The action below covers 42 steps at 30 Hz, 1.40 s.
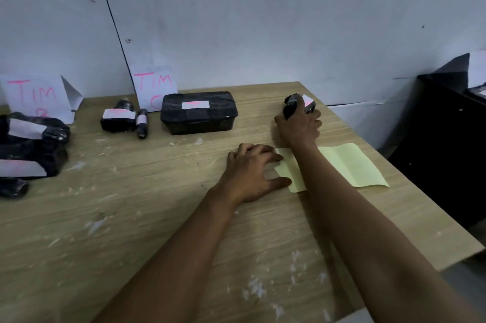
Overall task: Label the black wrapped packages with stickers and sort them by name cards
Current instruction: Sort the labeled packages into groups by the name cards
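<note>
Package [298,104], small, black-wrapped, white sticker with pink marks on top, sits far right on the desk [157,230], held in our right hand [298,128]; fingers curl round it, so that grip is closed on the package. It's well apart from the sorted groups. We'd judge the step as carrying it to the matching name card, so read the sticker first, then lift clear of the big black box [199,112] and set it sticker-up. Two cards lean on the wall: TIM C card [153,86] behind the box, small bundle [117,118] and little tube [142,122]; TIM B card [36,97] behind the left pile [31,143]. Right arm reaches straight forward, wrist over the yellow sheet [352,165]. Left hand [252,172] rests on the desk, fingers loosely bent, fingertips touching the sheet's left edge, holding nothing we can see.
</note>
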Motion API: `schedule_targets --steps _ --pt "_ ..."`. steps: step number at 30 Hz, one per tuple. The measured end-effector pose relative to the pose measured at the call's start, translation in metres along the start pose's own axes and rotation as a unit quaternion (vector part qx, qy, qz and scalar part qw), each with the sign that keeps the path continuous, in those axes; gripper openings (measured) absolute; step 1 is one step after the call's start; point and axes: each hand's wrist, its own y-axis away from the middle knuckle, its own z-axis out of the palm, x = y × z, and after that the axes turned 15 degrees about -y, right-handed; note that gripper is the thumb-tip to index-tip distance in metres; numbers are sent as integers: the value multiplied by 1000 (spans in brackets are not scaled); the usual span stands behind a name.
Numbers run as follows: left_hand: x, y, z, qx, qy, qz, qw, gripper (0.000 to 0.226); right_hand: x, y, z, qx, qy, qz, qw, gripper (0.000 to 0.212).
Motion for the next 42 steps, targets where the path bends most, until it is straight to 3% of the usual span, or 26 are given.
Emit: schedule_targets --steps 7,11,13,15,17,20,24,28,32,34,38,42 --pt "-3 0 1 5 4 -5 1000 63 -3 -6 5 -19 -33 -16 999 47" --pt "-5 0 1 13 22 -10 1000 66 -7 8 5 -43 -50 -17 998 47" --pt "-5 0 1 26 65 -25 997 57 -8 18 5 -53 -46 -18 997 47" --pt "-7 1 -1 49 198 -63 977 36 -11 29 3 -57 -37 -14 998 46" --pt "-10 3 -3 108 321 -103 935 21 -13 40 0 -60 -21 -11 998 46" --pt "-16 7 -4 193 337 -161 907 18 -17 59 -4 -67 4 -21 998 46" --pt "-19 11 -3 250 318 -188 895 18 -23 84 -7 -86 12 -32 996 44" --pt "-28 21 -3 224 262 -194 918 43 -27 113 -8 -100 27 -52 993 44" --pt "-28 34 -6 181 223 -130 949 71 -29 139 -8 -101 26 -62 993 42" --pt "-30 39 -6 175 237 -113 949 72 -30 149 -9 -112 25 -65 991 42" --pt "-34 43 -11 180 299 -130 928 49 -30 163 -13 -125 29 -73 989 44" --pt "-38 51 -15 158 339 -119 920 53 -25 164 -23 -125 7 -69 990 46"
